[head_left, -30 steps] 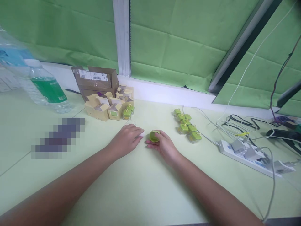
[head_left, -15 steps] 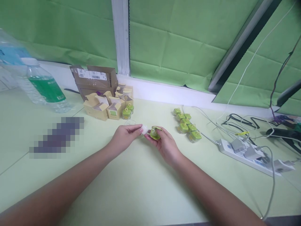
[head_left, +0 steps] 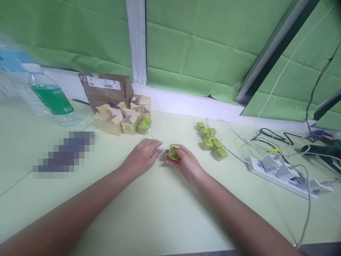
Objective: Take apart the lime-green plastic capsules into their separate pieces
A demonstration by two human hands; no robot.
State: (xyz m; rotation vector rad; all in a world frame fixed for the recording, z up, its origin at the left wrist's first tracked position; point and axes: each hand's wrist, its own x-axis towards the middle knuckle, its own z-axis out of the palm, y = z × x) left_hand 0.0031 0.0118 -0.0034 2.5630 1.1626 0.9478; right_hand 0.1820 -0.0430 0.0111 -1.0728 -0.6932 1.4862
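Note:
My right hand (head_left: 185,163) is closed round a small green cap-like piece (head_left: 173,152) just above the pale green table (head_left: 165,213). My left hand (head_left: 142,158) rests beside it, fingers pinched on a small white piece (head_left: 160,146) that nearly touches the green one. To the right lies a cluster of several small green-topped items (head_left: 212,140). At the back left stand small yellow cartons (head_left: 121,118), with two more green-topped items (head_left: 144,126) beside them.
A brown cardboard box (head_left: 106,88) stands behind the cartons. A water bottle (head_left: 46,96) lies at the far left. A white power strip (head_left: 282,174) with plugs and tangled cables (head_left: 277,139) fills the right side. A green curtain hangs behind.
Both hands rose a little half a second ago, showing the white piece, and have now dropped back toward the table, still close together.

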